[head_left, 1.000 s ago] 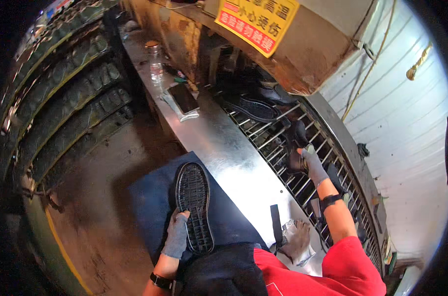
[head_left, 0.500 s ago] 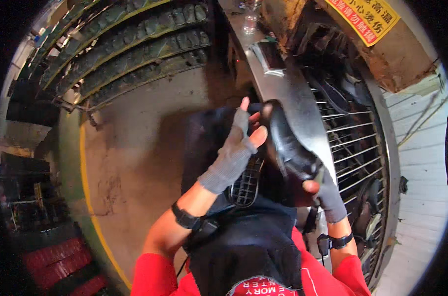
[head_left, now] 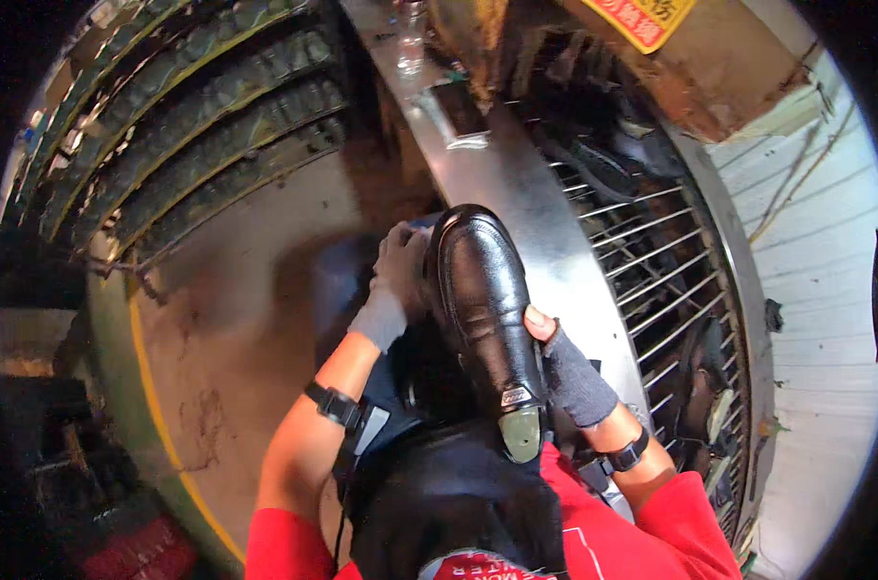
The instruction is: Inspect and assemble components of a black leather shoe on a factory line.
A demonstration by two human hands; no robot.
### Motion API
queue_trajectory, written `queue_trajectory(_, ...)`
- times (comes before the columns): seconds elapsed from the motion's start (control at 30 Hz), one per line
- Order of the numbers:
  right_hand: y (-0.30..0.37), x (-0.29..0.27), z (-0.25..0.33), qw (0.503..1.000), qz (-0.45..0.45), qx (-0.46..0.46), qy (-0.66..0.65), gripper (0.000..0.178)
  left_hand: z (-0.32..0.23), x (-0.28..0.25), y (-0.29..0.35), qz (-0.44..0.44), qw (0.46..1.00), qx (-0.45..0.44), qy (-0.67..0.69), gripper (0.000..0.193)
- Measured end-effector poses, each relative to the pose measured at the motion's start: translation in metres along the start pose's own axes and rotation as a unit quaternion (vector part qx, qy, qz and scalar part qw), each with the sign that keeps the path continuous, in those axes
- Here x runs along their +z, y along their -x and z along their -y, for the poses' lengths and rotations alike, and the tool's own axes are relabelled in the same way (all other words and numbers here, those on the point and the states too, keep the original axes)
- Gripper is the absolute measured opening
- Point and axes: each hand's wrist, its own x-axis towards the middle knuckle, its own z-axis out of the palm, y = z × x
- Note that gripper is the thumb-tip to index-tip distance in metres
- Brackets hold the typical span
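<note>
A glossy black leather shoe [head_left: 482,290] stands toe away from me above my lap. A green piece [head_left: 521,435], apparently the heel of a shoe last, shows at its near end. My right hand [head_left: 560,362], in a grey fingerless glove, grips the shoe's right side, thumb on the upper. Along the left side, near the toe, my left hand [head_left: 400,275] is curled against the shoe in a matching glove; its fingertips are partly hidden behind it. Beneath lies my black apron [head_left: 448,483].
A metal ledge [head_left: 516,203] runs along my right, with a bottle [head_left: 412,43] and a dark flat item [head_left: 458,111] on it. Beyond it, more dark shoes [head_left: 603,169] lie at a rack of metal bars [head_left: 656,275]. Shelves of shoe-like shapes [head_left: 265,106] stand far left.
The shoe has turned so its upper faces me and has come nearer the middle. My left hand has gone from spread fingers to curling against its side. The view has shifted right.
</note>
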Motion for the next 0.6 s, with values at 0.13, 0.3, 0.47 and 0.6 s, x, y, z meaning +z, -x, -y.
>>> queue_trajectory(0.13, 0.004, -0.032, 0.013, 0.999, -0.046, -0.011, -0.008, 0.057, -0.044, -0.022, -0.028, 0.126, 0.980, -0.070, -0.141, 0.042)
queue_trajectory(0.3, -0.006, -0.035, -0.005, 0.991, -0.030, 0.013, -0.126, 0.076, -0.042, -0.086, -0.038, 0.059, 0.817, -0.227, 0.526, 0.042)
queue_trajectory(0.47, -0.036, -0.005, -0.028, 0.992, 0.059, 0.048, -0.099, 0.087, -0.062, -0.083, -0.025, 0.046, 0.874, -0.013, 0.484, 0.063)
queue_trajectory(0.6, -0.039, -0.006, -0.048, 0.988, 0.151, 0.003, 0.023, 0.086, -0.067, -0.095, -0.016, 0.131, 0.801, -0.102, 0.575, 0.078)
